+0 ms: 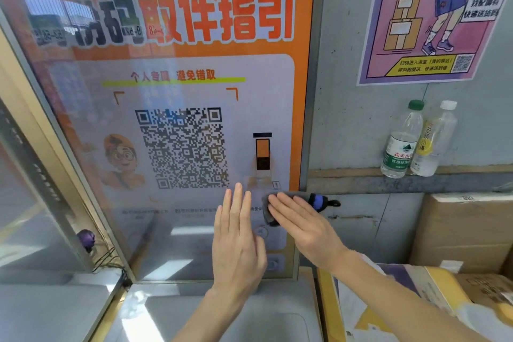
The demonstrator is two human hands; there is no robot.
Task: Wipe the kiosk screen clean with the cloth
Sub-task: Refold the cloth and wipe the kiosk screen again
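The tall kiosk screen (177, 130) shows an orange page with large characters and a QR code, under reflections. My right hand (302, 228) lies flat with straight fingers, pressing a grey cloth (268, 212) against the screen's lower right part, near the frame. Only the cloth's left and top edges show around the fingers. My left hand (236, 241) is raised just left of it with straight fingers, close to or touching the glass, holding nothing.
Two plastic bottles (416, 141) stand on a ledge right of the kiosk, under a pink poster (433, 16). Cardboard boxes (466, 230) and parcels (416, 300) sit at the lower right. A dark and blue object (322, 201) sticks out beside the frame. Cables (108, 258) hang at the lower left.
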